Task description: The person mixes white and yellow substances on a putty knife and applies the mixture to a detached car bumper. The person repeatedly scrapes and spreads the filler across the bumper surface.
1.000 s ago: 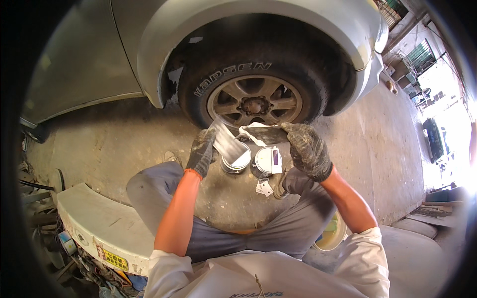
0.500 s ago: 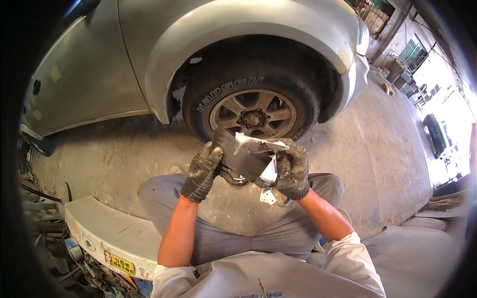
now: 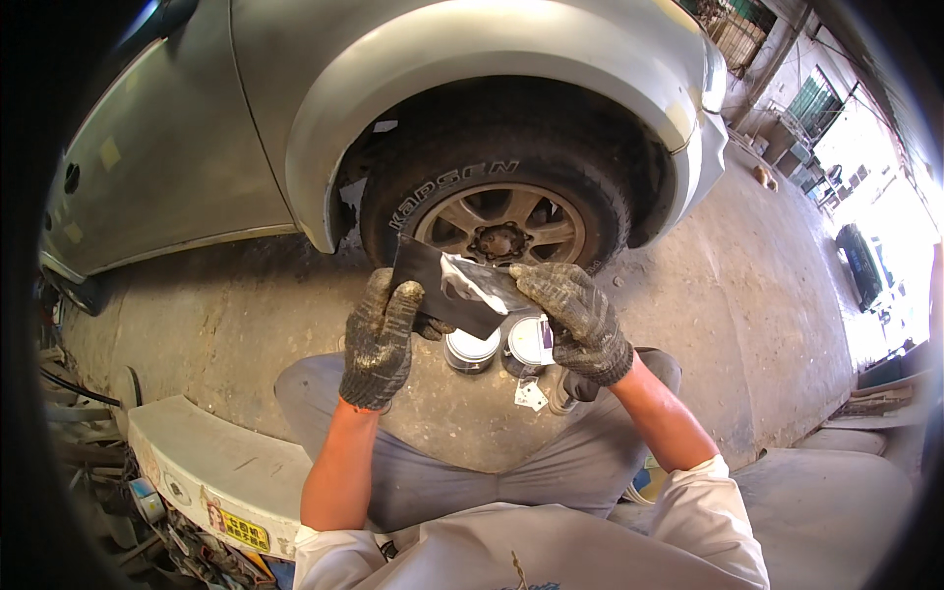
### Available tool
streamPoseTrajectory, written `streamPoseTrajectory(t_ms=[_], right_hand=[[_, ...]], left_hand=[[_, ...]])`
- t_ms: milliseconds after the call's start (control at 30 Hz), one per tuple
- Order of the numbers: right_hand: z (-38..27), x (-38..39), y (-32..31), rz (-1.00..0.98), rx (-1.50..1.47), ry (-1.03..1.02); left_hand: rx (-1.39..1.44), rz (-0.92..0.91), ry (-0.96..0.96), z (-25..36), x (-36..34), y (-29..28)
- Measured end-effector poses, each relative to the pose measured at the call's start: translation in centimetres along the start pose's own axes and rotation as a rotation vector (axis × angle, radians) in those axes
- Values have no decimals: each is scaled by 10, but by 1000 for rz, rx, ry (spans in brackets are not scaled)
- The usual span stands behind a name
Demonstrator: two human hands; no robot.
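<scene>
Flat rectangular sheet is showing dark grey; flat piece is showing glossy grey, soft paste white. Left-hand knitted glove and right-hand knitted glove are showing mottled grey-black, yellowish smears. Round black rubber tyre is bearing white lettering. Curved silver metal fender is carrying pale-yellow patches.

I've got a silvery car up top on my feed, chunky black tire on a dusty rim. Pale bumper-looking panel lower left with a yellow sticker, white cards on the concrete floor, plus some small brown blob upper right I can't make out.
</scene>
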State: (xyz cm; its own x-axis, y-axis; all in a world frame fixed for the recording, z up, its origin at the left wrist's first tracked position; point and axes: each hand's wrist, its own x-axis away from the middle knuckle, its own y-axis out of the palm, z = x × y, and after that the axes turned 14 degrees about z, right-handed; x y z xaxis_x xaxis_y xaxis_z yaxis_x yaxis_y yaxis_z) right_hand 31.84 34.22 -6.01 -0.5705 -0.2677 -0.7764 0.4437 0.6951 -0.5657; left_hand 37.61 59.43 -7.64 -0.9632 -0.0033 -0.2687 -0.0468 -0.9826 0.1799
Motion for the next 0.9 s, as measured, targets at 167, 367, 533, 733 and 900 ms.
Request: streamPoseTrajectory(t_ms=[167, 367, 533, 733, 900], right_hand=[[5, -8, 1, -15, 76, -56], [6, -9, 3, -46, 189, -21], [9, -7, 6, -42, 261, -8], [8, -9, 8, -43, 358, -46], [6, -12, 6, -19, 479, -63]], left_hand=[[-125, 56, 152, 4, 1, 6], [-269, 134, 371, 3, 2, 14], [-263, 160, 341, 0, 2, 18], [-272, 181, 352, -5, 3, 21], [-173, 200, 240, -7, 5, 25]])
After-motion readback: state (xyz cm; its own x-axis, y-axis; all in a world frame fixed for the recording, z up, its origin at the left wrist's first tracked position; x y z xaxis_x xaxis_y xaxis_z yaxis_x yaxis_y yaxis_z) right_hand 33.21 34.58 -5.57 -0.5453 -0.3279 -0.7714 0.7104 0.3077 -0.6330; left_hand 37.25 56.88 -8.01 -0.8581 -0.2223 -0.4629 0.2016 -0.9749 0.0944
